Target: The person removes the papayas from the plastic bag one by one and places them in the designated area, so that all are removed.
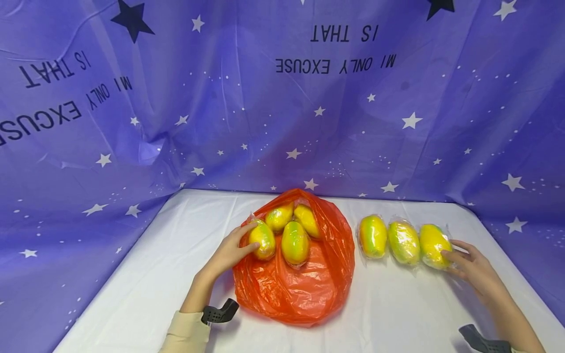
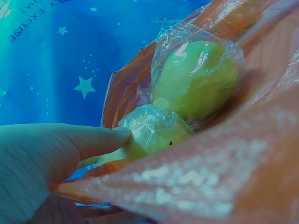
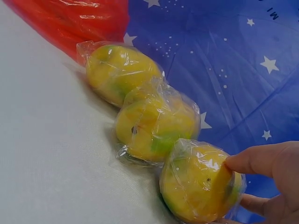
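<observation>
"While the left grip [image 1: 231, 247] is busy at the red bag [image 1: 309, 296], what deserves the most care?"

"A clean pinch, I'd say. Its thumb and fingers hold the left-hand mango [image 1: 263, 239] in the bag's open mouth, near 3 more mangoes [image 1: 295, 243]. In the left wrist view the bag's rim [image 2: 70, 187] runs right up to the hand, so I'd pinch fruit only and leave the thin plastic out of it."

"And the right grip [image 1: 471, 267]?"

"It pinches the rightmost mango [image 1: 434, 246], at the end of a row of 3 on the white surface [image 1: 397, 309], right of the bag. Thumb and fingers take only its right side. For a lift, I'd reach further round the belly; the loose clear wrapper [image 3: 187, 145] could slide under so shallow a hold. Straight up is safest, because it sits right beside the middle mango [image 1: 403, 241]."

"Which way does it point?"

"Its long axis runs mostly away from the person, the far end leaning a little left. The right wrist view shows a small dark spot [image 3: 209, 179] on the near end; whether that marks stem or tip, I can't tell."

"Do its neighbours match?"

"The middle mango leans likewise. The row's left mango [image 1: 372, 236] lies nearly straight away from the person. The held mango in the bag also tips its far end slightly left."
</observation>
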A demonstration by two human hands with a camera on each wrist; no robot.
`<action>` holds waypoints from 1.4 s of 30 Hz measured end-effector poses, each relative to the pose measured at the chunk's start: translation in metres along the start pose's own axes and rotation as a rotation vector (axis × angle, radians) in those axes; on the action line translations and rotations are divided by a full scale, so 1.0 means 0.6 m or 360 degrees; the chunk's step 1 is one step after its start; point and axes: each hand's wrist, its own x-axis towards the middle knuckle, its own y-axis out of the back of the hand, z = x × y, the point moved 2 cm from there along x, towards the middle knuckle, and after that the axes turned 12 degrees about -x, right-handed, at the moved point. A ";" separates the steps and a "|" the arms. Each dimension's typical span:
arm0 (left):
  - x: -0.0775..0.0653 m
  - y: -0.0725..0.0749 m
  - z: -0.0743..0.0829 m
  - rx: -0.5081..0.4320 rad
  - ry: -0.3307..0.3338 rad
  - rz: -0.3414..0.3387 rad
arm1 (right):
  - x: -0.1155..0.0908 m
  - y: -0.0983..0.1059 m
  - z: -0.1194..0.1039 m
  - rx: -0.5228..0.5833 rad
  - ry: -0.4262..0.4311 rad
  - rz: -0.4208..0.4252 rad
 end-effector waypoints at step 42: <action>0.000 -0.001 0.000 -0.0017 -0.0014 0.0006 | -0.006 0.013 -0.028 -0.0156 -0.0022 -0.0039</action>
